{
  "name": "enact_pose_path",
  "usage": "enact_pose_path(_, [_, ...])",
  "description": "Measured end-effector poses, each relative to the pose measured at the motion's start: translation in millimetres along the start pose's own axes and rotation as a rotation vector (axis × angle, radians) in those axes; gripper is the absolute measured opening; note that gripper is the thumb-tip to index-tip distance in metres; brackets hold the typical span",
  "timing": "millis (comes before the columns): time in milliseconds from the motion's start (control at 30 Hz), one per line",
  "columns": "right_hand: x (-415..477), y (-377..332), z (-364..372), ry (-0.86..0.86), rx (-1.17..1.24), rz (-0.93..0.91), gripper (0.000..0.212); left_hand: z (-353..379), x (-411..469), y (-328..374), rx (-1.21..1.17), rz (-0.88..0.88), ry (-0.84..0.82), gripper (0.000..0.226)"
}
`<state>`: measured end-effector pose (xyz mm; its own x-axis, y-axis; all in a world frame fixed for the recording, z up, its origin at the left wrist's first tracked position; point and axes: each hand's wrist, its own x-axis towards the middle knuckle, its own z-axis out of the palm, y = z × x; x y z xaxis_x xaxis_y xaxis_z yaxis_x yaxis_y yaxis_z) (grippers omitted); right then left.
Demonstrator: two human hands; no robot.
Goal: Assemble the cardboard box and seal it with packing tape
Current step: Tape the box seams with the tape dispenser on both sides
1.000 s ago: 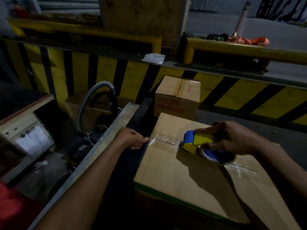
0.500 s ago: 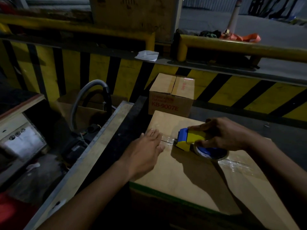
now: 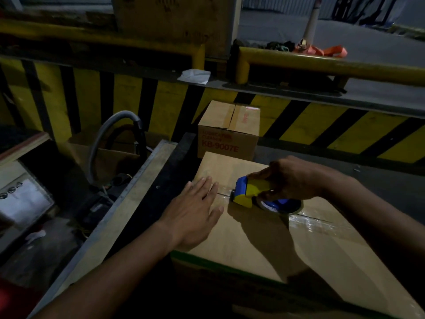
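Note:
A large brown cardboard box (image 3: 259, 245) lies in front of me with its top flaps closed. Clear packing tape (image 3: 315, 223) runs along the centre seam from the right. My right hand (image 3: 289, 178) grips a blue and yellow tape dispenser (image 3: 250, 192) that rests on the seam near the box's left end. My left hand (image 3: 195, 212) lies flat, fingers together, on the box top at its left edge, just left of the dispenser.
A smaller sealed box marked KB-9007E (image 3: 227, 132) stands right behind the big one. A yellow and black striped barrier (image 3: 87, 104) runs across the back. A grey hose (image 3: 112, 137) and a machine with a control panel (image 3: 20, 196) are to the left, beyond a metal rail (image 3: 119, 210).
My left hand left the box's left edge, where it pinched the tape end, and now lies flat on the top. The dispenser has edged left along the seam.

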<state>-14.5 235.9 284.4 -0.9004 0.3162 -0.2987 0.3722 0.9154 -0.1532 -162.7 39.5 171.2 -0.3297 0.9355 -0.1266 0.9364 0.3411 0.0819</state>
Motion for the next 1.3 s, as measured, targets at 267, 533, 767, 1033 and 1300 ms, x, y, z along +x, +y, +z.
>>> enact_pose_path(267, [-19, 8, -3, -0.047, -0.004, 0.05, 0.051, -4, -5, 3, 0.04, -0.011, -0.004, 0.071])
enact_pose_path(533, [-10, 16, 6, -0.058, -0.037, 0.02, 0.059, -11, 5, 42, 0.046, -0.033, -0.009, 0.065])
enact_pose_path(767, [-15, 21, 5, -0.063, -0.073, -0.055, 0.059, 6, 4, 46, -0.018, -0.016, 0.045, 0.066])
enact_pose_path(1033, [-40, 42, -6, -0.093, -0.135, -0.04, 0.043, 6, 2, 47, -0.03, -0.024, 0.077, 0.067])
enact_pose_path(1300, [-29, 58, 15, 0.005, -0.108, -0.086, 0.056, 3, 16, 78, 0.012, -0.044, 0.057, 0.063])
